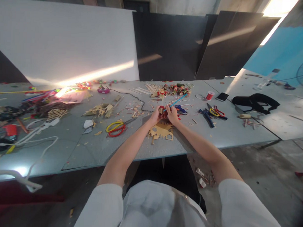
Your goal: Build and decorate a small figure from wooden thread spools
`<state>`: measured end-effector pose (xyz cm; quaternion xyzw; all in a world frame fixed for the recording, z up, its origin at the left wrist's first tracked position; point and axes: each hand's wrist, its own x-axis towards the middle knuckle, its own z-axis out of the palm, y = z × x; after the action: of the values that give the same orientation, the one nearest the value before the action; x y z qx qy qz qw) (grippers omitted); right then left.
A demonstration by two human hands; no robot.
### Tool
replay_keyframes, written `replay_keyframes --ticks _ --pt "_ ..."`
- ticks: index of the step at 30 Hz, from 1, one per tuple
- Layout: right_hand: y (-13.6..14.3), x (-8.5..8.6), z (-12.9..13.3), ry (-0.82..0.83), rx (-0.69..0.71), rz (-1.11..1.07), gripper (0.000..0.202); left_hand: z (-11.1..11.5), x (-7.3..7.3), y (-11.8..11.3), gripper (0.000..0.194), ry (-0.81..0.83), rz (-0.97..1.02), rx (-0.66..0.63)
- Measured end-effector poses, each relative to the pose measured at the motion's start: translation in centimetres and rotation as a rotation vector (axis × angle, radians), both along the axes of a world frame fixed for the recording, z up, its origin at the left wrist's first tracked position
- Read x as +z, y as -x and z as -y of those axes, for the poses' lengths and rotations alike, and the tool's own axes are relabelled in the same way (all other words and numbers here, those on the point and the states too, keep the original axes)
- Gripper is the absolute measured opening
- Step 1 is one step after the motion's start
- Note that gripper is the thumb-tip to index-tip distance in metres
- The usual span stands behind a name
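Close together over the middle of the table, my left hand [155,117] and my right hand [173,115] have their fingers closed. Between the fingertips of the left one is a small red and tan piece [161,109], partly covered. A thin blue strip [178,100] runs from my right fingers up to the right; whether it is a stick or a cord I cannot tell. Below the hands lies a cut tan sheet [162,131] with round holes and jagged edges. A blue glue gun-like tool [180,110] rests just right of my right hand.
Red-and-yellow scissors [116,128] lie left, with more scissors [217,112] and dark pliers [206,117] right. Behind are sticks and red-green pieces [176,89]. A thread spool [209,95], phone [222,96] and black cap-like item [256,101] stand farther right. Clutter and cables [41,131] fill the left.
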<state>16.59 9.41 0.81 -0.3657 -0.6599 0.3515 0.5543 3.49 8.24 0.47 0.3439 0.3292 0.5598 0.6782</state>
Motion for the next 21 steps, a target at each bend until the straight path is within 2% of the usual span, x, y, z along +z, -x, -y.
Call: replay_keyframes --ticks 12,16,21 --pt "0.1 -0.1 0.1 0.017 0.026 -0.010 0.063 -0.2 -0.2 0.0 0.059 0.001 -0.015 0.015" --pt "0.1 0.4 0.6 -0.011 0.027 -0.011 0.061 0.0 0.0 0.0 0.052 0.001 -0.011 0.013" --pt "0.0 1.0 1.0 -0.071 -0.024 0.031 0.061 0.2 0.3 -0.2 0.053 0.022 -0.011 0.011"
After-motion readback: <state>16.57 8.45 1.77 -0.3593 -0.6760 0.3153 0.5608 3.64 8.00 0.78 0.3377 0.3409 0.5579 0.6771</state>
